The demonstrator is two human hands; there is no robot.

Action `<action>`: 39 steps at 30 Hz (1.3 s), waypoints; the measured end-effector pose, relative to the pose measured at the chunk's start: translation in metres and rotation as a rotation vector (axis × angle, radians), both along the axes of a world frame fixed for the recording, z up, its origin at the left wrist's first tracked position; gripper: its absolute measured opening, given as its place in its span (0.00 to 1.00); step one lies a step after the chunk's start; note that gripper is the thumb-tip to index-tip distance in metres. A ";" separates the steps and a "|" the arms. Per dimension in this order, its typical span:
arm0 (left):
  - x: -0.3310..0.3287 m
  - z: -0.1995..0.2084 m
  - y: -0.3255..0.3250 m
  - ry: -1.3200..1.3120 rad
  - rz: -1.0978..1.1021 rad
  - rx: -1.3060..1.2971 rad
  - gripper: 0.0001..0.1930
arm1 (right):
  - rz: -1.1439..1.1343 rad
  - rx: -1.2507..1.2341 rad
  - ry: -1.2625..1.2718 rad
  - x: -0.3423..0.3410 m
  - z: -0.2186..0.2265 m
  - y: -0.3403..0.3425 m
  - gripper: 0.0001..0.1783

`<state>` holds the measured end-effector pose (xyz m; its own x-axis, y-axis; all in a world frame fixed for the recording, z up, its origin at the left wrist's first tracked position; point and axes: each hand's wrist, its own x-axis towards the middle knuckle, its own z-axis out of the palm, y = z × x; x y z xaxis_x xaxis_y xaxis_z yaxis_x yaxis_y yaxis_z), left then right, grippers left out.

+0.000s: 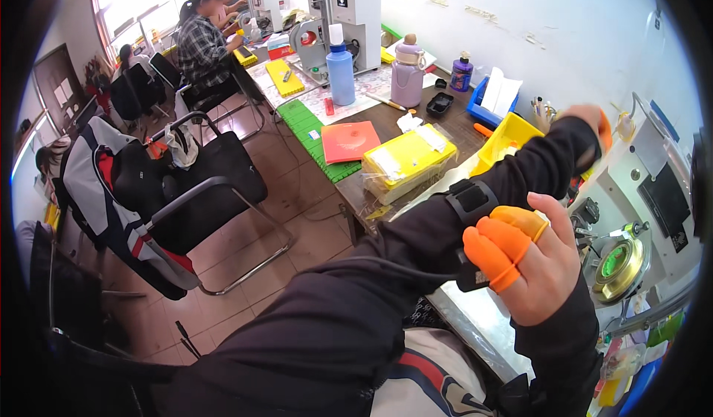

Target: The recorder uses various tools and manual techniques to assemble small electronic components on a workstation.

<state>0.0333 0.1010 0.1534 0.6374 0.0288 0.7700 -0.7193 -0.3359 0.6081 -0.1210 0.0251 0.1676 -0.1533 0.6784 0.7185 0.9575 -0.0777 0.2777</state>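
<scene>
My left arm, in a black sleeve with a black wrist strap [471, 196], stretches across to the far right. My left hand [590, 122] is bent down over the bench beside a yellow bin [512, 138]; its fingers are mostly hidden and blurred, with some orange showing at them. Nearer to me, my right hand [531, 265] is closed, its fingers curled and the thumb raised. Orange finger covers [499, 242] sit on several of its fingers. A small black box [472, 274] with a cable is right beside those fingertips. Whatever the fingers enclose is hidden.
A white machine [653, 187] with a round brass-coloured fixture [622, 268] stands at the right. On the bench are a yellow-topped wrapped box [410, 157], a red square pad [350, 142], a blue bottle [340, 72] and a lilac flask [408, 75]. A black chair [215, 168] stands left; people sit behind.
</scene>
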 end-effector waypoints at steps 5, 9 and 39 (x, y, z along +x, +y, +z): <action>-0.005 0.005 -0.022 0.007 -0.170 -0.285 0.08 | -0.054 -0.087 0.080 0.001 0.011 -0.012 0.11; -0.007 0.004 -0.016 -0.007 -0.196 -0.407 0.08 | -0.019 -0.172 0.128 -0.004 0.006 -0.013 0.18; -0.145 -0.121 -0.222 0.242 -1.084 0.108 0.33 | 0.567 1.337 1.393 0.003 0.033 -0.237 0.10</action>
<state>-0.1117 -0.1206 0.0321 0.4181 -0.6932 0.5870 -0.5307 0.3380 0.7772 -0.1176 -0.2120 0.2008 0.8831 -0.1972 0.4258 0.4109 0.7633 -0.4986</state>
